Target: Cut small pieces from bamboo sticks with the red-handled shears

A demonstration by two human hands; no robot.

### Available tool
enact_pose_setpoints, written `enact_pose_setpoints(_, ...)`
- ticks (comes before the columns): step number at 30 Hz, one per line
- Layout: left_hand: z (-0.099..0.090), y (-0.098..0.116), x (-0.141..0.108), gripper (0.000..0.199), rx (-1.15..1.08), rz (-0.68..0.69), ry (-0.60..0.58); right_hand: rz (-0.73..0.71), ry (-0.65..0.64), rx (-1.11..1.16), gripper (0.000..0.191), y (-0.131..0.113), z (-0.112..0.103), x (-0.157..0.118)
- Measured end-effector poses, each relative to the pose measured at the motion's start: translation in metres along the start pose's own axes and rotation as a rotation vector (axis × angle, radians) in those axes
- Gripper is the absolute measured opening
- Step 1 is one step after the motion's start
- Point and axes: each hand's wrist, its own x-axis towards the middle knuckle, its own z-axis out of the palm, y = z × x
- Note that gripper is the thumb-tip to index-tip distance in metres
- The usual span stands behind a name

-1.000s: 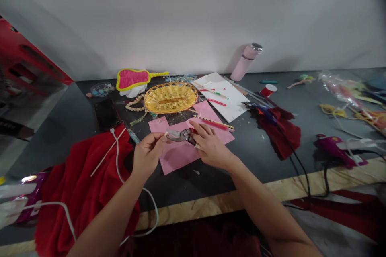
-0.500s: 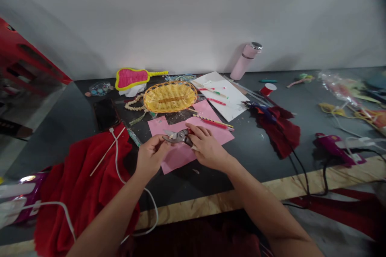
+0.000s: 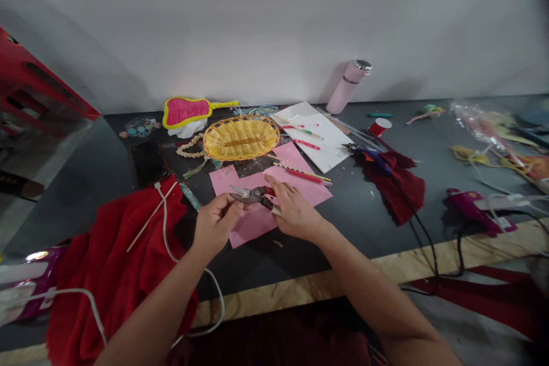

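Observation:
My right hand (image 3: 295,209) is wrapped round the red handles of a pair of pruning shears (image 3: 257,194), whose blades stand apart and point left. Close to the blade tips, my left hand (image 3: 217,220) is closed in a pinch. A small pale piece seems to lie between its fingers and the blades, too small to name. Beneath both hands lies a pink paper sheet (image 3: 253,229). A striped stick and a red stick (image 3: 304,175) rest on that sheet, just beyond my right hand.
A yellow wicker basket (image 3: 241,137) stands behind the paper. White paper (image 3: 326,151) with several sticks lies right of it, near a pink bottle (image 3: 346,88). Red cloth (image 3: 115,223) and a white cable cover the left front; a purple glue gun (image 3: 476,209) is at right.
The shears' handles have spread apart under my right hand, and the blades show a little wider. My left hand has barely moved.

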Motion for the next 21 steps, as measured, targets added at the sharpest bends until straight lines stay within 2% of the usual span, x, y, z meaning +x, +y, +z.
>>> enact_pose_setpoints(4,0.0,0.002,-0.001,0.022,0.016,0.016,-0.014,0.07,-0.083,-0.077,0.068,-0.006,-0.001,0.002)
enact_pose_setpoints(11,-0.002,0.004,-0.002,0.025,0.046,0.007,0.001,0.107,-0.068,-0.091,0.051,-0.014,-0.001,0.004)
enact_pose_setpoints(17,0.002,0.002,0.001,0.02,-0.034,-0.02,-0.012,0.144,-0.062,-0.141,0.05,-0.012,-0.004,0.005)
enact_pose_setpoints(21,0.003,0.0,0.003,0.019,-0.031,-0.063,0.038,0.166,-0.062,-0.152,0.053,-0.008,-0.003,0.007)
